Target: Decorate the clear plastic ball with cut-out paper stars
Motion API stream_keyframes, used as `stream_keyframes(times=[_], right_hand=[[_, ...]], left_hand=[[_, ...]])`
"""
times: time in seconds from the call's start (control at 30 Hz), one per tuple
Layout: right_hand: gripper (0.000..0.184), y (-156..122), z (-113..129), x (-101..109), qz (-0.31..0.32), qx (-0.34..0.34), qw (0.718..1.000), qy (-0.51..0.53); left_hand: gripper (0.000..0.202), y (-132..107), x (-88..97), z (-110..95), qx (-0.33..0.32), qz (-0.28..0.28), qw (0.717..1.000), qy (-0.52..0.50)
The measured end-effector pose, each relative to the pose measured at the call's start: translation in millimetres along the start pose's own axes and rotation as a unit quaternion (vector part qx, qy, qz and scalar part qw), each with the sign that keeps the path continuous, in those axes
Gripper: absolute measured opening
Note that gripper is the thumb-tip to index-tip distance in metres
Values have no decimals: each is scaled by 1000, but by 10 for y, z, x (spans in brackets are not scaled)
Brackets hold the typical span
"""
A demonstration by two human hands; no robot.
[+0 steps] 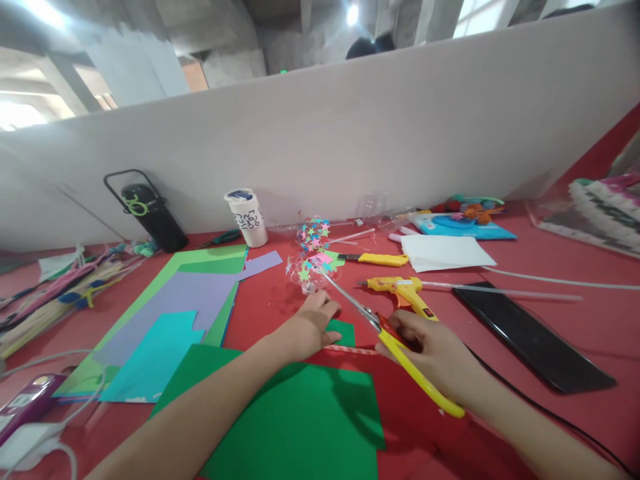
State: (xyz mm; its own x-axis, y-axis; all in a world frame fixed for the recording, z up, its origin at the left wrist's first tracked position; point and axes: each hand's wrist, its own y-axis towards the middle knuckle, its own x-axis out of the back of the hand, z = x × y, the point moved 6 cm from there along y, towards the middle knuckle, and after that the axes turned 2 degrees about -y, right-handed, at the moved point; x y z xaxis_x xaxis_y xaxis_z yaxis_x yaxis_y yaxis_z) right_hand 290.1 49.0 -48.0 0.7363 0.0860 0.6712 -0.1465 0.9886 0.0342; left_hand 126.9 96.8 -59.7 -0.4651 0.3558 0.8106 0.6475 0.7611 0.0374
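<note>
My right hand (436, 355) is closed round the yellow handles of a pair of scissors (395, 340), whose blades point up and left toward a clear ball covered with coloured stars (311, 272). My left hand (315, 321) rests on the red table with its fingers curled near that ball, over a small green paper piece (344, 331) and a thin striped stick (350, 349). What the left fingers hold, if anything, is hidden. A large green sheet (300, 420) lies under my forearms.
A yellow glue gun (403, 291), a yellow utility knife (376, 259), white paper (445, 253) and a black tablet (530, 337) lie to the right. Coloured sheets (170, 313) sit left, a paper cup (247, 217) and black bottle (153, 210) by the white partition (350, 133).
</note>
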Motion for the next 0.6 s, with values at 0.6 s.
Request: stream_keyframes(times=[0.6], right_hand=[[38,29,-149,-114,-18,-66,977,204]], left_hand=[[16,-325,328,-102,73,-179,910,-367]])
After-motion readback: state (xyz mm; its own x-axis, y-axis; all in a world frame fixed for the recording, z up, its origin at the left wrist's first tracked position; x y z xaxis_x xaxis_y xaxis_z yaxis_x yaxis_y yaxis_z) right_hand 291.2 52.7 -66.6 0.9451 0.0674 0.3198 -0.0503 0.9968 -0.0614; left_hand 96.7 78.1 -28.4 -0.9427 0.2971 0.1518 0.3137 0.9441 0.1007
